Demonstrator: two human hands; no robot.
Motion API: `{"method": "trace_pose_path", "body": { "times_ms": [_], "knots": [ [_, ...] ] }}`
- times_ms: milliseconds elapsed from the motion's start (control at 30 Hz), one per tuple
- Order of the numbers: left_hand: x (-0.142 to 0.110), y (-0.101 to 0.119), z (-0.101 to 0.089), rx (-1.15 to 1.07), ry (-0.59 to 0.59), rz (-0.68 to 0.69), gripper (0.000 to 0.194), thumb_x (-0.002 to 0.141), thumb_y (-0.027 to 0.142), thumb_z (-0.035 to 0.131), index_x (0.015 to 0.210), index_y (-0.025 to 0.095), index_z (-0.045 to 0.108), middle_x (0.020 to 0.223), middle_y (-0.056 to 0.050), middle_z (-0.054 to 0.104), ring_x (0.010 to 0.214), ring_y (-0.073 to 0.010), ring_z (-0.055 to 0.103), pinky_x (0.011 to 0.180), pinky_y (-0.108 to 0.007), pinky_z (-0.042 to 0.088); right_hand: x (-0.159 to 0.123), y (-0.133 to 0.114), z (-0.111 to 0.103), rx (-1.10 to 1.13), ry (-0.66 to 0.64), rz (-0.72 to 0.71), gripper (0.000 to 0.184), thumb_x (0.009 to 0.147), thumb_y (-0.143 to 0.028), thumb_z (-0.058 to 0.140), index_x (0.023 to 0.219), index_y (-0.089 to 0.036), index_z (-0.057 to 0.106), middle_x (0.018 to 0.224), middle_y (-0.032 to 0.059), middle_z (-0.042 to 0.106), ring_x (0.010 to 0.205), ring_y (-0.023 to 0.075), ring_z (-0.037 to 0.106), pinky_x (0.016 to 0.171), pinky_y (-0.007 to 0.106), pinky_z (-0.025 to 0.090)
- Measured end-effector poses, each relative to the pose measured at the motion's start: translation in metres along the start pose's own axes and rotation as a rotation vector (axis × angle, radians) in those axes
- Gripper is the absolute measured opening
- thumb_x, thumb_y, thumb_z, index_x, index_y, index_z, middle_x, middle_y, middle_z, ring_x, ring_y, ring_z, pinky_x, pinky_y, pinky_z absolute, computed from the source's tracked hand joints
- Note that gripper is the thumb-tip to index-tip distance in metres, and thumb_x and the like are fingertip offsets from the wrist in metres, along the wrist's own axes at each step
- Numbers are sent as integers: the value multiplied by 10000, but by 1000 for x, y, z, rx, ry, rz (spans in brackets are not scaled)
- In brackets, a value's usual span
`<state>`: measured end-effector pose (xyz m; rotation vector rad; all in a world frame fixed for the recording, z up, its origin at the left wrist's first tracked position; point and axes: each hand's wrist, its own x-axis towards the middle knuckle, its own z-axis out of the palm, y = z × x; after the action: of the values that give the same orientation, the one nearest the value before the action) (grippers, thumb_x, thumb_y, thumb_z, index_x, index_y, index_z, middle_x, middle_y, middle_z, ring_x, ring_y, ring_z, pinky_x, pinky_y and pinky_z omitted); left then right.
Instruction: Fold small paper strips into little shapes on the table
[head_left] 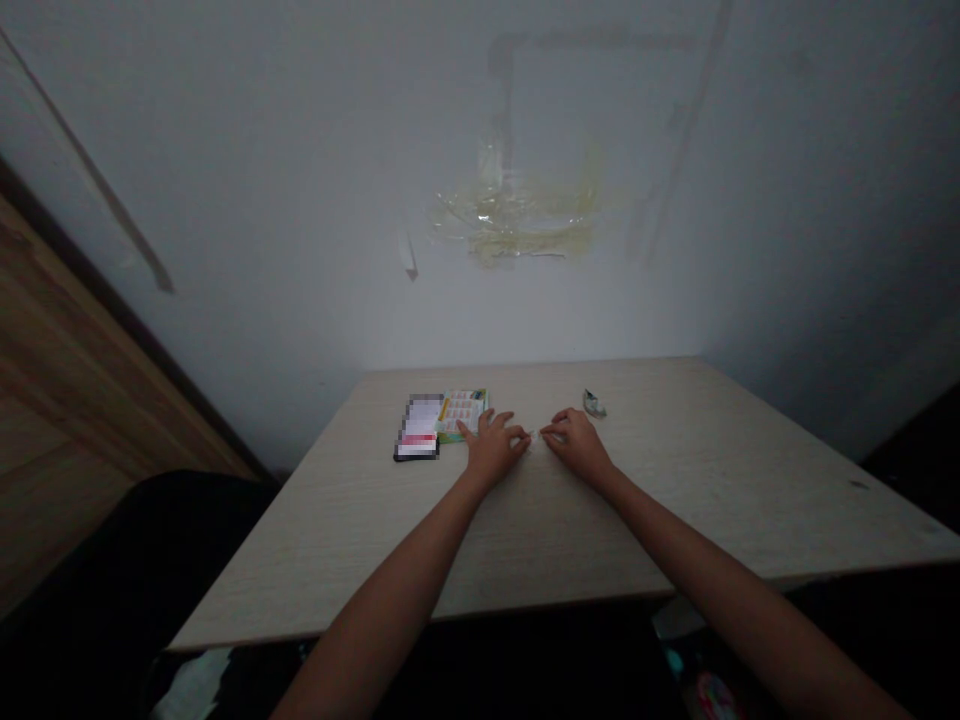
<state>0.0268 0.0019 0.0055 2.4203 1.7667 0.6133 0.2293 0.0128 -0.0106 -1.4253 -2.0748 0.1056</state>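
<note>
My left hand (495, 450) rests low over the table, its thumb and a finger pinched together at a small whitish, see-through thing (535, 437). The other fingers of that hand are spread towards the printed booklet (463, 410). From the right, my right hand (579, 442) also pinches at the same small thing, with its fingertips close to those of the left. What the small thing is cannot be made out at this size. A crumpled scrap (594, 404), grey and greenish, lies just beyond my right hand.
Left of the booklet lies a dark-edged phone (418, 445) with a lit, blurred screen. The pale wooden table (360, 540) meets a wall (300, 200) bearing yellowed tape (525, 225). A dark covered shape (180, 540) stands beyond the table's left edge.
</note>
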Motion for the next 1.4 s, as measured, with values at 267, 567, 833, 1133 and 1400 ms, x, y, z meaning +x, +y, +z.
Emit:
{"method": "trace_pose_path", "body": {
  "times_ms": [267,567,833,1133,1400],
  "knots": [
    [5,-8,0,-9,-45,-18,221,884,536,579,1029,454,725,1479,51,477,1429,-376,236,1007,-853,28,4,-13,-1,-74,-3,64,186,884,-344,629,901,-212,759,999,82,634,1026,216,537,917,316,402],
    [7,-10,-7,-27,-96,-39,225,849,556,620,1052,515,707,1509,73,438,1440,-410,210,995,-855,5,3,-20,0,-150,-24,129,176,881,-361,619,897,-220,723,1029,82,616,1012,224,539,856,313,401],
    [7,-12,-5,-23,-91,-45,222,845,565,624,1050,529,700,1508,84,440,1441,-398,218,996,-850,-7,4,-22,0,-160,-33,143,199,876,-397,618,924,-234,720,1064,85,609,1017,231,538,848,318,397],
    [7,-11,-7,-31,-89,-49,219,847,561,621,1041,512,710,1504,79,449,1437,-406,227,1005,-843,-8,0,-24,-3,-139,-49,127,239,845,-430,650,954,-223,699,1084,85,600,1044,243,542,861,327,400],
    [7,-10,-8,-15,-80,-50,219,853,575,608,1041,523,706,1491,76,466,1432,-400,245,997,-849,-9,1,-20,2,-138,-60,113,270,822,-432,671,980,-213,690,1097,90,596,1064,244,534,901,329,401]
  ]
}}
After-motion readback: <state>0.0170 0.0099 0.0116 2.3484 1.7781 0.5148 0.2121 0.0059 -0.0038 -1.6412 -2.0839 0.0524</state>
